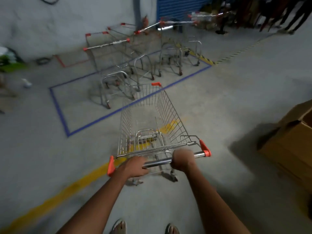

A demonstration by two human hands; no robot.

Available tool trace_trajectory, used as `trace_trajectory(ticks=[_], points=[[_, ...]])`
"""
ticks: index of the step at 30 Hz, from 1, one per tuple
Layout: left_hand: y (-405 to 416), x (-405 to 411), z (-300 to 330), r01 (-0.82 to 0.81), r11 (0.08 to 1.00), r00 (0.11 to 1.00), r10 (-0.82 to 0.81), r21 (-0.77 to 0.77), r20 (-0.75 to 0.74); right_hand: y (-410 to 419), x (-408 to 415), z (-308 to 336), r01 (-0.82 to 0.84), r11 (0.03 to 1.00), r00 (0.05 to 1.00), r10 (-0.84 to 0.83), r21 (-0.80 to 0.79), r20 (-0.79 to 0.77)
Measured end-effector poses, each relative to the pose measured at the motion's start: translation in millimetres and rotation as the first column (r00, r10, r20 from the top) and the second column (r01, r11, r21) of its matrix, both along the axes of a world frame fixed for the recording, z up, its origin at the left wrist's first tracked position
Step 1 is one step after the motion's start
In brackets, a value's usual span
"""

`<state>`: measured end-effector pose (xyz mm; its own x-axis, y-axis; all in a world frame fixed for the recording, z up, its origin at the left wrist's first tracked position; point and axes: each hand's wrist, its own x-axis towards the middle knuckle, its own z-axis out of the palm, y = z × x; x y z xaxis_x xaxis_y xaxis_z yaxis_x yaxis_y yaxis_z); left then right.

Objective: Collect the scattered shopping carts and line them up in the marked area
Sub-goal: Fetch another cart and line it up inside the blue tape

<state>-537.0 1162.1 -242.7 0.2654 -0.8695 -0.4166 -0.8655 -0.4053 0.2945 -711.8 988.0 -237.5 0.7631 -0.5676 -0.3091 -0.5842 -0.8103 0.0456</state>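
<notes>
We hold the handle bar [158, 160] of the shopping cart [152, 122] with both hands. The left hand [135, 167] lies on the bar near its left orange end, its fingers [145, 166] curled over the metal tube. The right hand [183, 160] is closed in a fist around the bar, close to the right orange cap. Between the two hands a short piece of bare tube shows.

To do this step well, we judge that we should push evenly with both hands, so that the cart does not turn aside, and steer a little to the left, because the free place in the marked area is on that side. We should go slowly at the end, so that the basket does not hit the parked carts.

The basket begins just beyond our fingers and stretches away from them; it is empty. Its far end, with an orange corner piece [156, 84], already reaches the blue tape line [94, 121] on the floor [236, 98]. Beyond the fingers and somewhat left lies the marked area, a rectangle of blue tape. Inside it, farther from the fingers, the parked carts [128, 65] stand in a row near the wall. To the right of our fingers, well apart, stands a cardboard box [292, 142].
</notes>
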Motion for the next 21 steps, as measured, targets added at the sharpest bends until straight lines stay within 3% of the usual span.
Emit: trace_trajectory(ticks=[10, 21], points=[[31, -18, -11, -0.255, 0.954, 0.928, 0.287, -0.154, 0.238, -17, 40, -11, -0.247, 0.969, 0.968, 0.247, 0.007, 0.047], [36, 50, -18, -0.347, 0.919, 0.843, 0.392, -0.185, 0.368, -25, 148, -17, -0.375, 0.926, 0.924, 0.377, -0.04, 0.058]])
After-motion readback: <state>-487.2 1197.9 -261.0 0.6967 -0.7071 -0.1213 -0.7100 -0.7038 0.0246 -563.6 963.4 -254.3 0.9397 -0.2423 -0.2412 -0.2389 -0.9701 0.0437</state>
